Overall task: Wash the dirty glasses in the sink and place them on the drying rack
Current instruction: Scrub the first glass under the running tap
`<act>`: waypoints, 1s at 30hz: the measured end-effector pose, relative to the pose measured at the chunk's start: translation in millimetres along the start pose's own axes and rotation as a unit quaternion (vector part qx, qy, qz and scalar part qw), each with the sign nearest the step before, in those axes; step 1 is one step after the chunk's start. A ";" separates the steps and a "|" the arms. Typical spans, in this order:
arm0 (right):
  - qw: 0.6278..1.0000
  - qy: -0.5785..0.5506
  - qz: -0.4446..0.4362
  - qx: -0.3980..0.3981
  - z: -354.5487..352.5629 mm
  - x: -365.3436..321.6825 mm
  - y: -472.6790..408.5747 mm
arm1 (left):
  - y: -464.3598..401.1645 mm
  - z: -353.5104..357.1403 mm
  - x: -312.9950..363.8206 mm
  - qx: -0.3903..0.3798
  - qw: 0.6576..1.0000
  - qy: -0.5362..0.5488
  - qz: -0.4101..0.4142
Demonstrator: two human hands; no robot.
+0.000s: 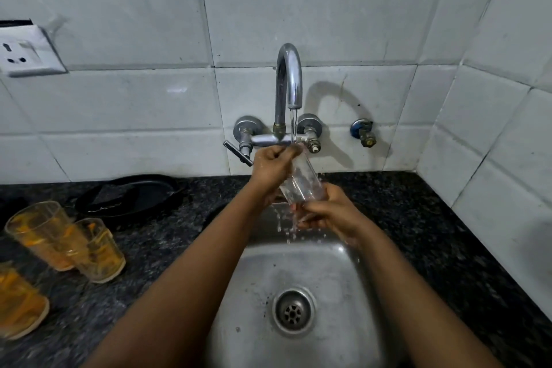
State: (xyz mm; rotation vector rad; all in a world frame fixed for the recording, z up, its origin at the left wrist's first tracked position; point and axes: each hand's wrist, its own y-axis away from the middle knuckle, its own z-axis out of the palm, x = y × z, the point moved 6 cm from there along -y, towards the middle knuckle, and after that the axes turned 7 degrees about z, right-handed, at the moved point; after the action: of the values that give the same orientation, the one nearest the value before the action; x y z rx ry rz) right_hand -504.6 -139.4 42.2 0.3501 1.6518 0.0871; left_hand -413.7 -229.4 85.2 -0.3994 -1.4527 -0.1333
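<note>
Holding the clear glass tilted under the tap above the sink, I see my right hand clasp its near base while left-hand fingers close on its far rim, three dirty glasses waiting left on the surface.

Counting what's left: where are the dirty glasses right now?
Head view, left side: three orange-stained glasses on the dark counter, left of the sink.

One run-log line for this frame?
rinse | clear glass under running tap | left hand at rim, right hand at base | three dirty glasses wait on counter
</note>
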 end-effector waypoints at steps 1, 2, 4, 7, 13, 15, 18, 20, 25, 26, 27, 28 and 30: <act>0.993 -0.099 0.023 -0.061 2.1 3.4 1.6 | 2.4 -1.2 -2.2 -0.013 0.998 0.064 -0.017; 0.988 -0.127 0.031 -0.082 3.4 2.2 3.8 | 3.3 -1.8 -3.5 -0.015 0.996 0.085 -0.026; 1.000 -0.008 0.005 -0.018 3.8 -3.5 4.9 | -1.0 -2.6 -7.0 0.011 0.999 0.011 -0.034; 0.868 0.436 -0.069 0.228 7.6 -20.9 11.9 | -5.2 0.9 -2.2 0.057 0.988 -0.134 -0.042; 0.999 0.039 -0.017 0.018 6.3 -10.5 4.5 | 2.1 -0.9 9.4 0.038 0.999 -0.015 0.016; 0.993 -0.089 0.037 -0.071 7.2 -3.6 1.9 | 5.0 -2.2 9.7 0.002 1.000 0.020 -0.006; 0.988 0.148 -0.001 0.051 7.6 -5.9 -1.6 | 0.3 -0.8 7.0 -0.036 0.994 -0.093 -0.038; 0.877 0.423 -0.052 0.223 11.5 -20.5 6.1 | -4.9 -0.6 5.0 0.002 0.987 -0.158 -0.044; 0.983 0.167 -0.020 0.073 8.6 -9.7 0.0 | -2.2 0.3 8.0 -0.012 0.987 -0.153 0.042; 0.998 0.057 0.014 -0.009 9.4 -3.0 2.0 | 1.5 2.1 7.0 -0.050 0.991 -0.113 0.045; 0.997 -0.020 0.040 -0.057 9.4 2.4 3.1 | 4.6 3.0 6.8 -0.075 0.993 -0.081 0.039; 0.995 -0.041 0.047 -0.073 8.8 3.3 4.2 | 6.8 3.1 6.8 -0.092 0.993 -0.074 0.029; 0.998 0.053 0.021 0.005 7.1 0.8 3.0 | 3.4 5.2 2.0 -0.105 0.986 -0.128 -0.007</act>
State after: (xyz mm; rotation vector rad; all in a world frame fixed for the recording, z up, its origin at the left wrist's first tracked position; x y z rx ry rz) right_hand -497.2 -137.4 41.4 0.3946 1.7495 0.1311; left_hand -417.2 -224.2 86.9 -0.5950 -1.7018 -0.2564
